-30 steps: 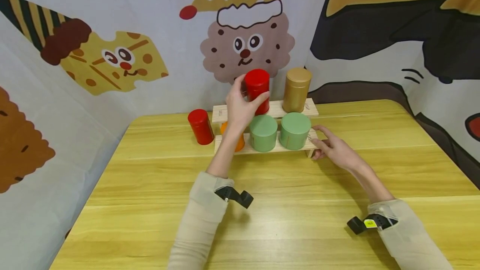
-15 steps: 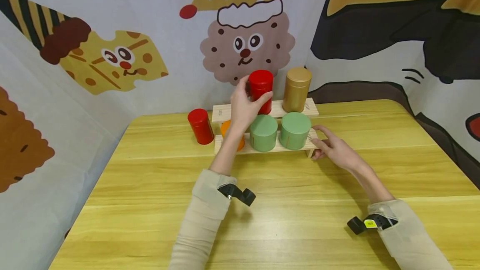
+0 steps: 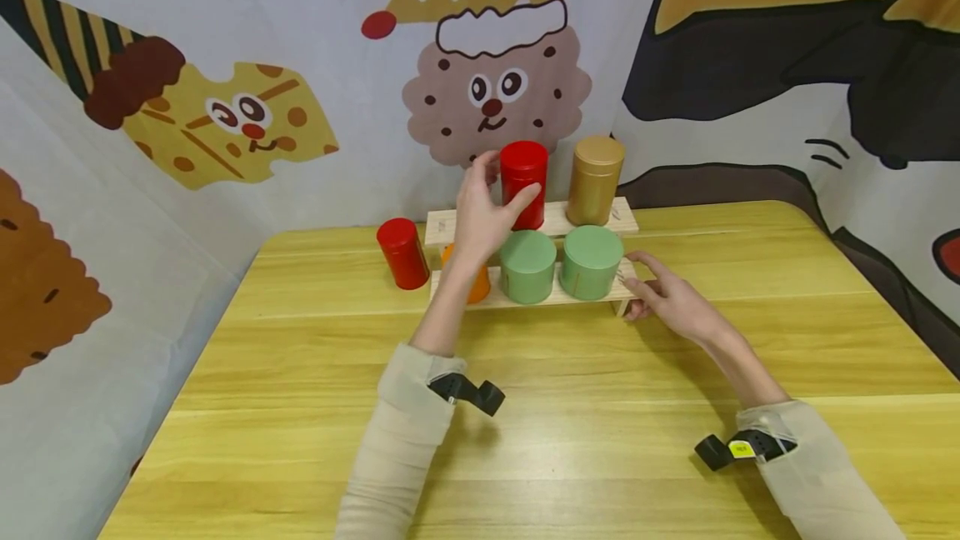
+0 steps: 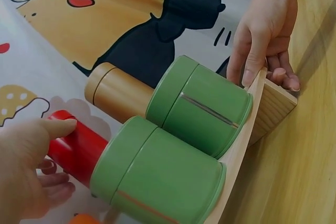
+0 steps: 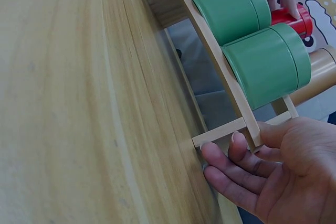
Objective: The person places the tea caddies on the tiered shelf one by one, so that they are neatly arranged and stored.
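Observation:
A red tin (image 3: 524, 182) stands on the upper step of a two-step wooden rack (image 3: 558, 217). My left hand (image 3: 482, 211) is beside it, the thumb touching the tin while the other fingers spread loosely at its left side, apart from it in the left wrist view. My right hand (image 3: 675, 302) grips the right end of the lower step, thumb on one side and fingers on the other (image 5: 289, 166). Right of the red tin is a gold tin (image 3: 596, 182). Two green tins (image 3: 528, 267) and an orange tin (image 3: 480, 283), partly hidden by my left arm, sit on the lower step.
Another red tin (image 3: 402, 254) stands on the wooden table (image 3: 555, 423), just left of the rack. A curtain with cartoon prints (image 3: 360, 107) hangs close behind the rack.
The red tin slid slightly right along the upper step with my left hand. Since then the hand has drawn back a little leftward while the tin stays. The right hand keeps its place.

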A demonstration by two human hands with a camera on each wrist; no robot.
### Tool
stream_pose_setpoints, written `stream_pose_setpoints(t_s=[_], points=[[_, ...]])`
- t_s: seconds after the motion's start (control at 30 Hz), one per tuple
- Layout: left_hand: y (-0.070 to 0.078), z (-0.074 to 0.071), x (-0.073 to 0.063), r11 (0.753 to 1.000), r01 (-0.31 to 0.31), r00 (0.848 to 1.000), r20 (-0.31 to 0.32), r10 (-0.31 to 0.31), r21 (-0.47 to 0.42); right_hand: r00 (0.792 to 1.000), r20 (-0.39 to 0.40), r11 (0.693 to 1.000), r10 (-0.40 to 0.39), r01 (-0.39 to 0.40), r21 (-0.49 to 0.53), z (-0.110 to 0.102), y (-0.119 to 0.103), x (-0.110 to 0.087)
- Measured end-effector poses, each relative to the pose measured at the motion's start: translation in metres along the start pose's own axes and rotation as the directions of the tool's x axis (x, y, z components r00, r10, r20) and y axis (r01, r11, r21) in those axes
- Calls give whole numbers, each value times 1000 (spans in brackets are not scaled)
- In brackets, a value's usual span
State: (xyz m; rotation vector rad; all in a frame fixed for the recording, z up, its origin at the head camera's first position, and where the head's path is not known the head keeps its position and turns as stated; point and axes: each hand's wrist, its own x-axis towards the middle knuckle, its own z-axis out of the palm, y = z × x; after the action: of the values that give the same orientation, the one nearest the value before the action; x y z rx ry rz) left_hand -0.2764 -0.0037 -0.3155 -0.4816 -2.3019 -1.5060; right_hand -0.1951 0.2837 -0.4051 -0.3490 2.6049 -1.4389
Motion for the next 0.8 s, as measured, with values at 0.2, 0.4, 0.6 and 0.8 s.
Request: stream_pose_setpoints(t_s=[0.2,0.4,0.6,0.8], points=[[4,-8,-4,1000,1,1000,-22,-1,5,1000,2,1000,-5,4,2,0,0,0],[3,-18,-11,1000,-6,999,-54,6,-10,1000,-3,1000,-1,1,-16,0,-1,-1],[-2,-29,-18,999,-28,996,-80,25,-27,1000,-1,1000,-5,5,-6,0,-1,0],[-8,-40,-24,999,-52,993,-105,50,-17,1000,-1,1000,-7,7,-8,1,-1,-1]])
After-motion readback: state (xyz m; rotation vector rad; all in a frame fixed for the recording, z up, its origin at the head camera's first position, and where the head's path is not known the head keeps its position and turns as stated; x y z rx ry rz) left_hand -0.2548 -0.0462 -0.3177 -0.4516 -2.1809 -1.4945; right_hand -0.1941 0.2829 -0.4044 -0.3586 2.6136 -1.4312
